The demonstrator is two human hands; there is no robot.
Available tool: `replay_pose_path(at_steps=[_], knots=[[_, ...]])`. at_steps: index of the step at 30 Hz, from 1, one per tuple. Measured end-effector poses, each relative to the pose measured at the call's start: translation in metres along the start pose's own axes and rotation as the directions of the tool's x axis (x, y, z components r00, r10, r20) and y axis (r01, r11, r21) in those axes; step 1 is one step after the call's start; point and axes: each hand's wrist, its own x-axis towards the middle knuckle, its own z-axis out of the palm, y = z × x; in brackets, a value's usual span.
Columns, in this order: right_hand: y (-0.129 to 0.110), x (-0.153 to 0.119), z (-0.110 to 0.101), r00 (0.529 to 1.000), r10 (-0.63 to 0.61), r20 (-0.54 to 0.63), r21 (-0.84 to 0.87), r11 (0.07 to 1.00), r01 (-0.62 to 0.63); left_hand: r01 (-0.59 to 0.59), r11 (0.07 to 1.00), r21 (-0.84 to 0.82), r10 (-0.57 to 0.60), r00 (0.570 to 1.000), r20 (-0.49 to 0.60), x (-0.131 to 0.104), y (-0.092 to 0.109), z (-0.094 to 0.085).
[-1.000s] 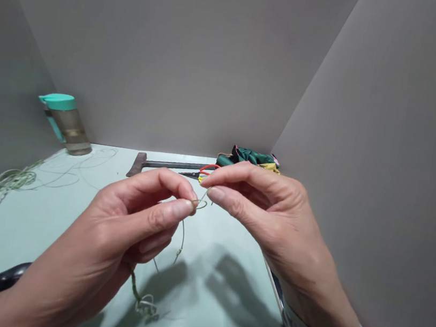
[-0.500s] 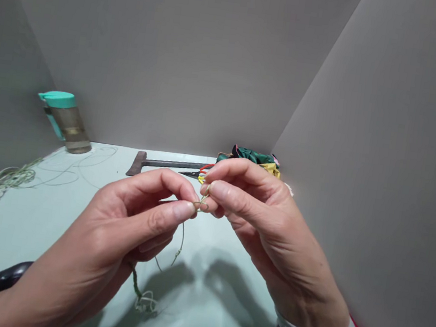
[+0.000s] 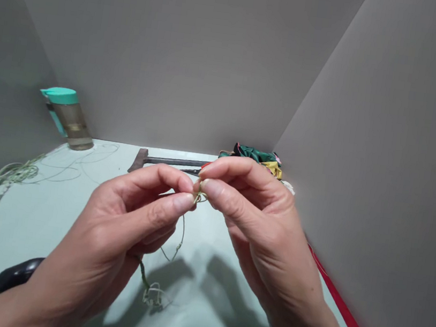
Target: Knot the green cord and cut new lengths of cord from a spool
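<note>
Two close pinches, by the left hand (image 3: 124,221) and the right hand (image 3: 269,230), hold thin green cord (image 3: 197,198), whose small loop (image 3: 203,199) could collapse if either slackens.

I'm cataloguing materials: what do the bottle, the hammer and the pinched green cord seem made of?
Bottle: clear plastic or glass, smooth and see-through. Turquoise lid: likely plastic, evenly coloured. Hammer: head probably metal, dull, rusty brown; handle dark, material unclear. Cord: likely textile fibre, thin and looping; finish too small to judge.
</note>
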Motion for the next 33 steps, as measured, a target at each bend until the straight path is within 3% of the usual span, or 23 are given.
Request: replay_pose_path(at_steps=[15, 20, 25, 33], knots=[[0.011, 0.001, -0.002, 0.999, -0.039, 0.004, -0.018, 0.999, 0.039, -0.109, 0.993, 0.037, 0.111, 0.991, -0.069, 0.001, -0.001, 0.003], [0.007, -0.001, -0.002, 0.990, -0.142, -0.013, -0.247, 0.960, 0.135, -0.123, 0.992, 0.028, 0.125, 0.989, -0.083, 0.002, -0.001, 0.004], [0.001, -0.006, -0.001, 0.955, -0.292, 0.054, -0.509, 0.815, 0.278, -0.127, 0.992, 0.020, 0.128, 0.989, -0.078, 0.001, -0.002, 0.005], [0.010, -0.008, -0.002, 0.918, -0.372, 0.137, -0.505, 0.771, 0.388, -0.107, 0.994, -0.007, 0.106, 0.991, -0.082, 0.001, -0.001, 0.006]])
